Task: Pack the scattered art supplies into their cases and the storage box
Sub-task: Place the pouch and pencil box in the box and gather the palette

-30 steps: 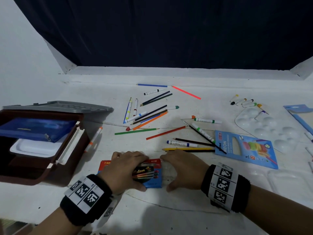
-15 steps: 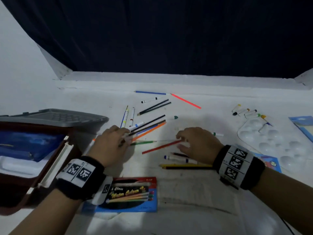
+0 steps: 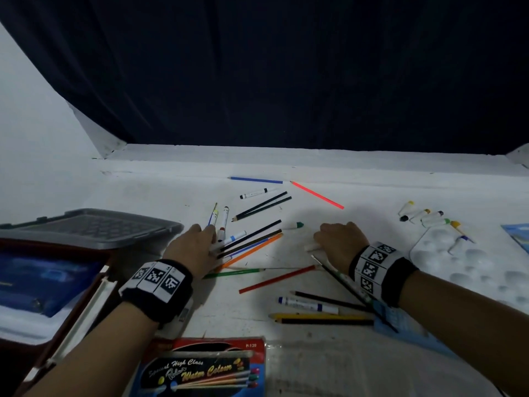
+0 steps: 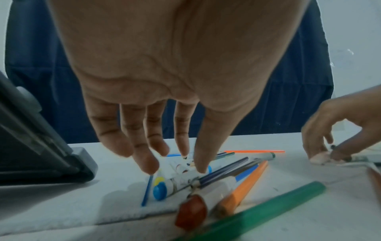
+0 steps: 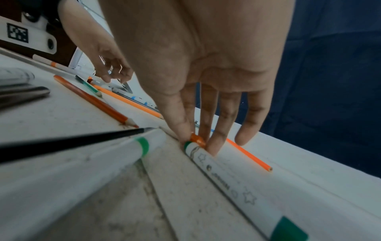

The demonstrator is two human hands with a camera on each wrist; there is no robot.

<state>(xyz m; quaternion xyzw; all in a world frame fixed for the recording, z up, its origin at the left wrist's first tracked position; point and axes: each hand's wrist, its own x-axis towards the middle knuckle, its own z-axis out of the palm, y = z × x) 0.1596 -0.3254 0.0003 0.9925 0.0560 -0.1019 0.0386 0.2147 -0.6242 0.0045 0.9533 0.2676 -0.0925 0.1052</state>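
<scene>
Coloured pencils and markers lie scattered over the white table [image 3: 286, 353]. My left hand [image 3: 211, 239] reaches over a pile of them beside the box lid; its straight fingertips [image 4: 148, 164] touch a white marker [image 4: 181, 177] with a blue cap. My right hand [image 3: 317, 239] is curled at the table's middle. In the right wrist view its thumb and fingers [image 5: 195, 140] pinch the orange-tipped end of a white marker [image 5: 233, 184] with green bands, which lies on the table. The water-colour pencil case [image 3: 206, 368] lies near me.
An open brown storage box [image 3: 86, 305] holding a blue pouch [image 3: 43, 282] stands at the left, its grey lid [image 3: 94, 227] behind it. A white palette [image 3: 472, 265] and paint tubes [image 3: 423, 216] are at the right. A blue pack [image 3: 400, 325] lies under my right forearm.
Both hands have left the pencil case and moved forward into the scattered pencils. The left hand reached the marker pile; the right hand took hold of the white marker's end.
</scene>
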